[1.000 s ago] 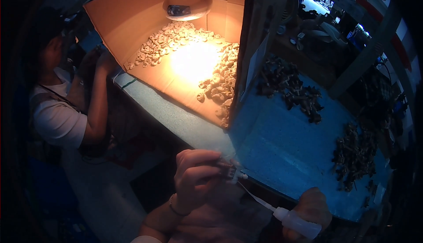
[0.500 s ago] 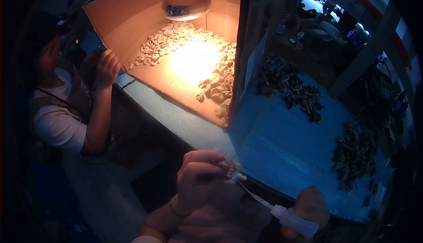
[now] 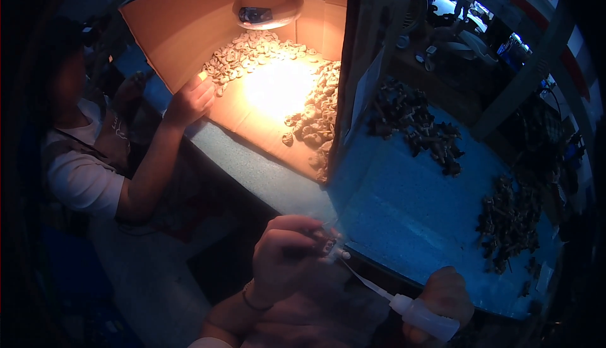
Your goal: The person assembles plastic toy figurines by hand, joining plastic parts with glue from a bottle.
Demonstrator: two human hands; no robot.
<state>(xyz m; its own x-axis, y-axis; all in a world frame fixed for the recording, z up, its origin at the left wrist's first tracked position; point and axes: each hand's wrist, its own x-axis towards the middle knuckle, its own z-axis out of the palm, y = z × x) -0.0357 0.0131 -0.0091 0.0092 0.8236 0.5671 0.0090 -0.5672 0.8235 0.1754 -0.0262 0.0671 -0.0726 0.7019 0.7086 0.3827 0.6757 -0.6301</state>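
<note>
Beside the blue desk [image 3: 404, 212], the left hand [image 3: 283, 247] is pinching a small white-and-dark piece [image 3: 333, 251], the right hand [image 3: 447, 295] clasping a translucent squeeze bottle [image 3: 427, 320], nozzle [image 3: 375, 289] staying close — work continuing while a co-worker's hand [image 3: 191, 102] is newly reaching out.

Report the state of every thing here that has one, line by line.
Lamp: lit.
Cardboard box: open at the front.
Pale pieces: heaped loosely in the box.
Dark pieces: lying in loose piles.
Left hand: closed on a small part.
Right hand: closed around a squeeze bottle.
Squeeze bottle: tilted, nozzle toward the small part, contact unclear.
</note>
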